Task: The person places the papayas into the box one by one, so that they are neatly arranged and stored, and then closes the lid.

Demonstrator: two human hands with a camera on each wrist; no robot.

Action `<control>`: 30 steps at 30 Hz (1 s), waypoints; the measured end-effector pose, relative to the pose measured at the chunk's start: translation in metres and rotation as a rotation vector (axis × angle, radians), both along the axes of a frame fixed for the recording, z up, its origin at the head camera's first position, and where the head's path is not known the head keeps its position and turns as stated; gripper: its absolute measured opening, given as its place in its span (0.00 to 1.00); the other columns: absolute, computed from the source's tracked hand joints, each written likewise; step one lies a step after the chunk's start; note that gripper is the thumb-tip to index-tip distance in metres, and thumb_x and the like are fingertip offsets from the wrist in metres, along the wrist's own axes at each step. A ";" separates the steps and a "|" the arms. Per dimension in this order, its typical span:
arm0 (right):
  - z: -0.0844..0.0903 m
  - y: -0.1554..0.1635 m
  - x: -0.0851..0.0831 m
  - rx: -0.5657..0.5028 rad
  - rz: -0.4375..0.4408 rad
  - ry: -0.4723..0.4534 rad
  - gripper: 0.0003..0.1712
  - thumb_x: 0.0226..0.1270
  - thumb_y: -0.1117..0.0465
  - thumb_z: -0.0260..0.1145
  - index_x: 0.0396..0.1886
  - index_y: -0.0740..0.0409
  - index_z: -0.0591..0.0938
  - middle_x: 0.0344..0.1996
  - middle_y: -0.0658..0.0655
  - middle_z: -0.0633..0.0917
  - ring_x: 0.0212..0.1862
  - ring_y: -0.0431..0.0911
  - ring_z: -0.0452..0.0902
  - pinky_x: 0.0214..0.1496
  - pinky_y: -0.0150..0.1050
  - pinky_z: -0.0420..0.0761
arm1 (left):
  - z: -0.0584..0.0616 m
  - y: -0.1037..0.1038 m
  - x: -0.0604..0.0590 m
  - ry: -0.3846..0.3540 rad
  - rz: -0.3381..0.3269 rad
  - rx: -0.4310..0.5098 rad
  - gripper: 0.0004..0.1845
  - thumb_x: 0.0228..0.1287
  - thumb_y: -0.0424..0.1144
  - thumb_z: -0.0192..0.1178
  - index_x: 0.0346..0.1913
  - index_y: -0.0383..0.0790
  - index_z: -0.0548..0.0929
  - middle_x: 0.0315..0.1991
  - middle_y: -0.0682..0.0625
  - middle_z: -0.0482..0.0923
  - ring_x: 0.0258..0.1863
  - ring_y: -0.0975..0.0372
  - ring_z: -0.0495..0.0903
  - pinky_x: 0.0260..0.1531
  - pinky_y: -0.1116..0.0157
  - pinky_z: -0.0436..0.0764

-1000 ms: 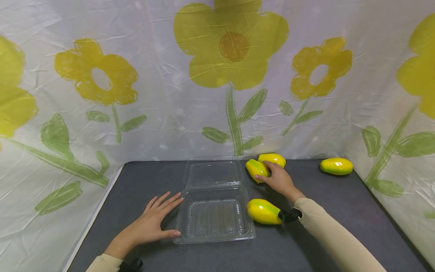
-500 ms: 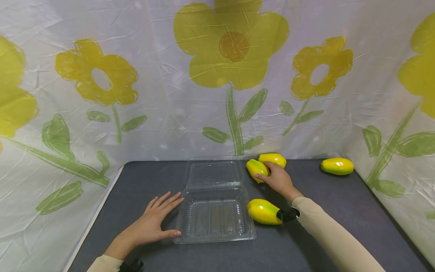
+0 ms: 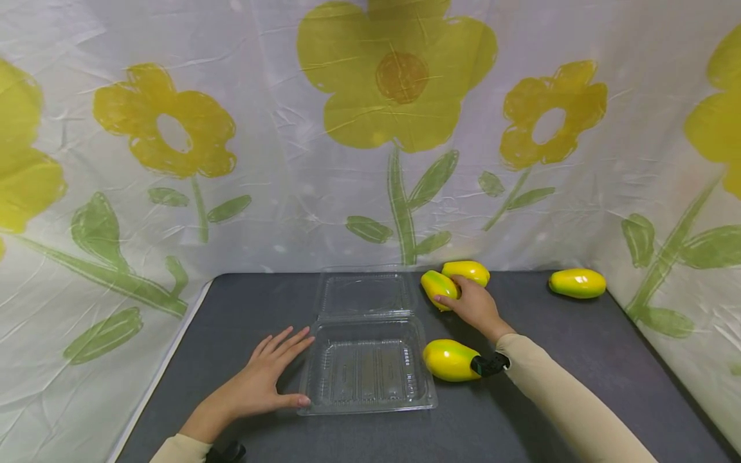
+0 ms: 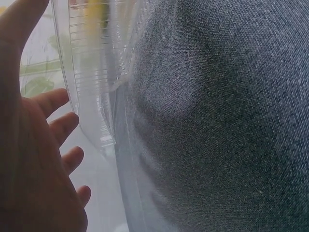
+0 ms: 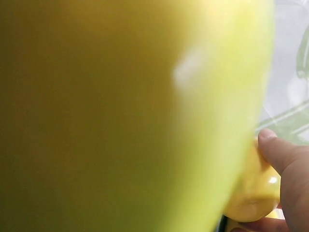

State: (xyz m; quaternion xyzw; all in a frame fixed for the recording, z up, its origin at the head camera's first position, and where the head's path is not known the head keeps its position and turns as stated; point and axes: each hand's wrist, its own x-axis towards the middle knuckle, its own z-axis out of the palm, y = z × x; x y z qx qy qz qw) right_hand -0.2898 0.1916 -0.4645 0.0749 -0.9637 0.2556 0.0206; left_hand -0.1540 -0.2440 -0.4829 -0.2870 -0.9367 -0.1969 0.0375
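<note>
Right hand (image 3: 476, 306) unmoved on mango (image 3: 439, 289)

left hand (image 4: 34, 159) open w/ fingers (image 4: 63, 126) beside clear plastic container (image 4: 91, 72), dark grey tabletop (image 4: 222, 125)

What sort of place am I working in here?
Probably a staged tabletop set, not a kitchen: a dark grey cloth-covered table, a crinkled white backdrop sheet printed with yellow flowers, and glossy yellow-green mango-shaped fruits.

No readable text, label or number anywhere.
</note>
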 end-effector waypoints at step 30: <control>0.006 0.004 0.008 -0.039 -0.007 0.005 0.40 0.63 0.41 0.69 0.66 0.62 0.74 0.51 0.63 0.85 0.40 0.51 0.80 0.41 0.46 0.79 | 0.006 0.003 0.005 -0.016 0.007 0.018 0.50 0.54 0.66 0.65 0.76 0.46 0.62 0.78 0.46 0.58 0.76 0.42 0.56 0.66 0.32 0.53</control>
